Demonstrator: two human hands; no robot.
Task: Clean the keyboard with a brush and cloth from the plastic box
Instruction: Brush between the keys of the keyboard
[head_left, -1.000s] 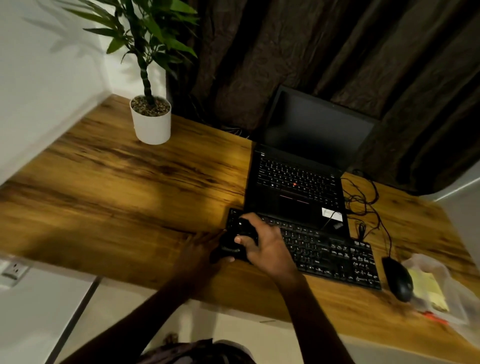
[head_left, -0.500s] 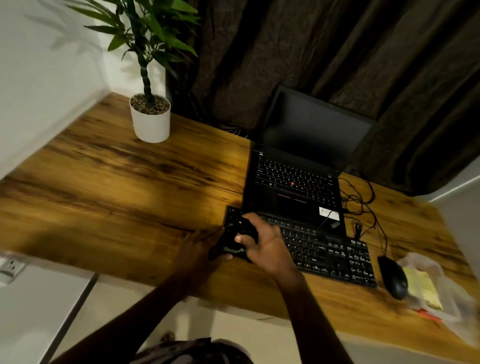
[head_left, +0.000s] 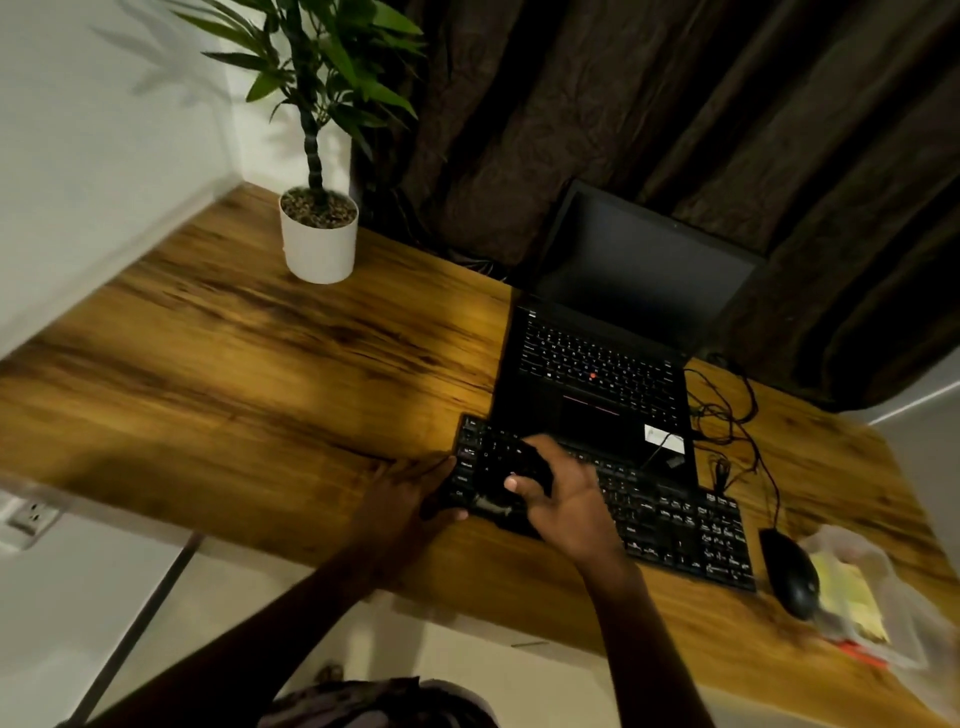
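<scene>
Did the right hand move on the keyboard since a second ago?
Yes, slightly. The right hand, gripping a dark tool, slid rightward along the keyboard, farther from its left end, where the left hand rests.

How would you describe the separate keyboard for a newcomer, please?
Find the open black laptop on the wooden desk. Just in front lies a long black keyboard. Unlike the laptop's built-in keys, it is detached, ending beside the mouse.

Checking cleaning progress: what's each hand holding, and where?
Right hand grips a dark item, brush or cloth unclear, thumb on its near side. Left hand only touches the keyboard edge.
</scene>
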